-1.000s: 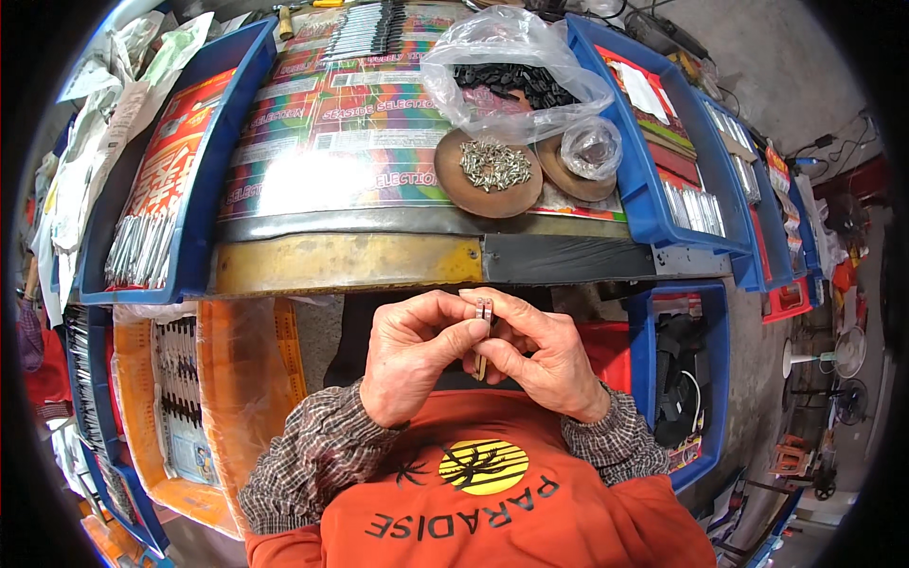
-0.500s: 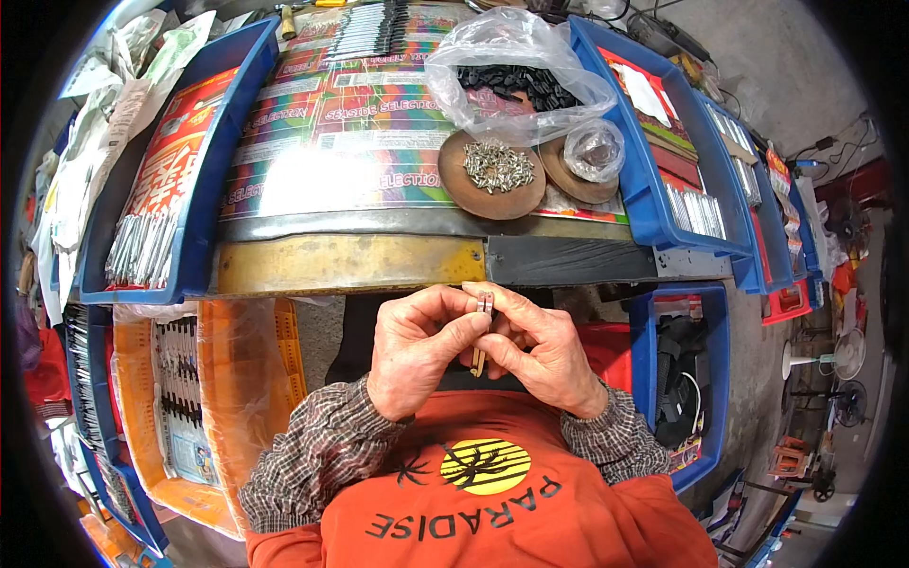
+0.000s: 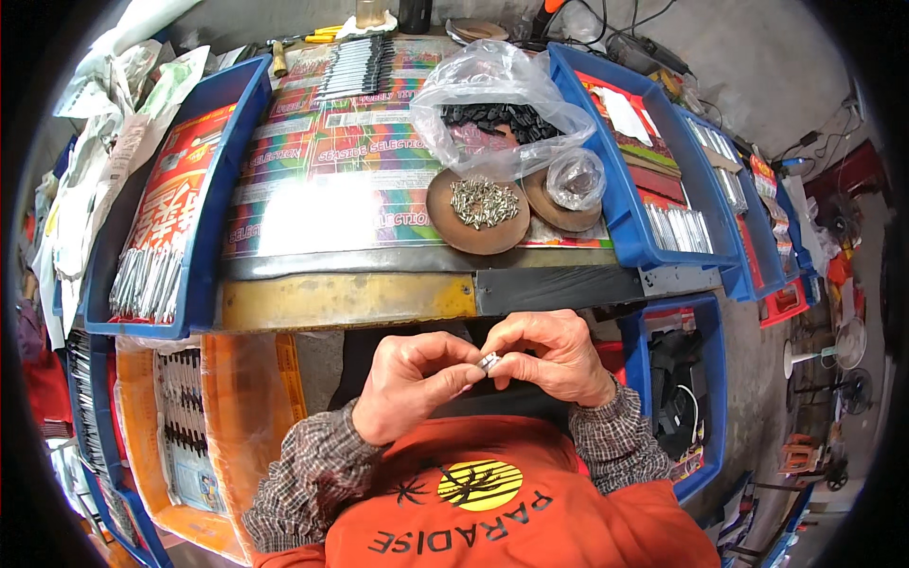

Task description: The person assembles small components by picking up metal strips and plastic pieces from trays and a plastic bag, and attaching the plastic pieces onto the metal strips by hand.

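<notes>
metal piece (image 3: 489, 362), pinched by left grip (image 3: 409, 381) and right grip (image 3: 551, 358)
both angle inward; counter edge (image 3: 350, 305) just beyond, open gap leftward before orange crate (image 3: 237, 417)

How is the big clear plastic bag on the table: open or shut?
Open. The clear plastic bag has its mouth spread wide, and black pieces show inside.
</notes>
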`<state>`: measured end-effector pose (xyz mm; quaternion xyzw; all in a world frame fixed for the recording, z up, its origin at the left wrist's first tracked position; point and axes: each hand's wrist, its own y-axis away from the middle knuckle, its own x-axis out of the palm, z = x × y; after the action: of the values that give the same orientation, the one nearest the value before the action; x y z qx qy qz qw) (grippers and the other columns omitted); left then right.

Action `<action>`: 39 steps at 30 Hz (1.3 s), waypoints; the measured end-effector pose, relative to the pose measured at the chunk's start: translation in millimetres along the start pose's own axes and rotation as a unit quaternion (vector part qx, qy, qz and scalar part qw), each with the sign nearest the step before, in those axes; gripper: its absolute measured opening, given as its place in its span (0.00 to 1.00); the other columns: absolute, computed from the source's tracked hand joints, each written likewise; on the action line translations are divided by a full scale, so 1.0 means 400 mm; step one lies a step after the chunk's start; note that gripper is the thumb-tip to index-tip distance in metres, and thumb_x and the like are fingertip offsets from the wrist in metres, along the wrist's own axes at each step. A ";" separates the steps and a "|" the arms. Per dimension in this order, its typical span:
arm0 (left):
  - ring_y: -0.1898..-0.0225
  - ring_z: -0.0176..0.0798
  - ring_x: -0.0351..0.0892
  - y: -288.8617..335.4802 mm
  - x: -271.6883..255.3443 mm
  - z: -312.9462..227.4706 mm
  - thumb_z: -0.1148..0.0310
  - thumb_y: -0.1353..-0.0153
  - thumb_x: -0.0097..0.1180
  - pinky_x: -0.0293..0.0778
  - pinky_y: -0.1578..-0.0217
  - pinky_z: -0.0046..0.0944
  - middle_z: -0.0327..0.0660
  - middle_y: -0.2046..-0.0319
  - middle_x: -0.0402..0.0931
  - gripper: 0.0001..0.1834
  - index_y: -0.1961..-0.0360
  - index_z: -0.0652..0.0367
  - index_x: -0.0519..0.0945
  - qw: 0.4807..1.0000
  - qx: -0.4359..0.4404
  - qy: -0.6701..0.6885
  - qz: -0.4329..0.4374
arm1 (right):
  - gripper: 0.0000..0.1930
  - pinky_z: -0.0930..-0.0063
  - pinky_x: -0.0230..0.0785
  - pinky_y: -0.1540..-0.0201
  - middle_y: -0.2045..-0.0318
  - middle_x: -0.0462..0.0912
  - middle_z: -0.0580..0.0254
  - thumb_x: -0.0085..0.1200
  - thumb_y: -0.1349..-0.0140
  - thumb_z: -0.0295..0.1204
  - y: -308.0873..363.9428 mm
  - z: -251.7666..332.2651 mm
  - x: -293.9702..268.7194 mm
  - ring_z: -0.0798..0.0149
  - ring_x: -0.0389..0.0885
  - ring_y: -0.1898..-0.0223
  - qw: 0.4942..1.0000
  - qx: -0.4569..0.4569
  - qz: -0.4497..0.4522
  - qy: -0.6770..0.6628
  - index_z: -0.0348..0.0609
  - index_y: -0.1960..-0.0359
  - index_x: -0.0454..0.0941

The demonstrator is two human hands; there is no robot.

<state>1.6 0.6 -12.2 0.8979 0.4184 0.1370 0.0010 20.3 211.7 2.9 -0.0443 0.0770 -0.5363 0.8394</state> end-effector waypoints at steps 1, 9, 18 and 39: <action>0.69 0.26 0.77 -0.002 0.012 0.002 0.77 0.40 0.61 0.75 0.67 0.27 0.38 0.71 0.79 0.07 0.62 0.68 0.80 0.993 0.048 -0.090 -0.064 | 0.06 0.82 0.74 0.71 0.67 0.81 0.61 0.58 0.39 0.21 0.001 -0.007 0.001 0.74 0.80 0.72 0.999 -0.001 -0.032 -0.028 0.32 0.61 0.78; 0.72 0.44 0.81 -0.019 0.047 0.006 0.79 0.49 0.65 0.75 0.72 0.36 0.45 0.71 0.79 0.12 0.62 0.61 0.79 0.891 0.260 -0.318 -0.191 | 0.07 0.82 0.76 0.69 0.67 0.81 0.61 0.59 0.40 0.21 -0.015 -0.029 0.021 0.74 0.81 0.70 0.993 -0.030 -0.116 -0.022 0.32 0.62 0.77; 0.78 0.41 0.76 -0.031 0.014 0.016 0.80 0.50 0.63 0.70 0.76 0.35 0.43 0.75 0.75 0.10 0.65 0.61 0.79 0.862 0.279 -0.374 -0.199 | 0.07 0.80 0.73 0.68 0.71 0.80 0.62 0.58 0.41 0.23 -0.104 0.047 -0.070 0.73 0.81 0.71 0.981 0.006 -0.035 0.190 0.31 0.63 0.79; 0.75 0.49 0.76 -0.028 -0.077 0.006 0.83 0.51 0.62 0.72 0.76 0.43 0.46 0.75 0.74 0.11 0.65 0.62 0.78 0.850 0.273 -0.392 -0.225 | 0.11 0.54 0.69 0.55 0.67 0.83 0.47 0.56 0.46 0.31 -0.508 -0.152 -0.344 0.46 0.80 0.59 0.725 0.019 -0.139 0.674 0.42 0.63 0.82</action>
<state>-25.2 -14.9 -23.4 0.7226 0.5944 -0.3495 -0.0493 -228.8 251.5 -13.9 0.3345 0.6058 -0.5369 0.4826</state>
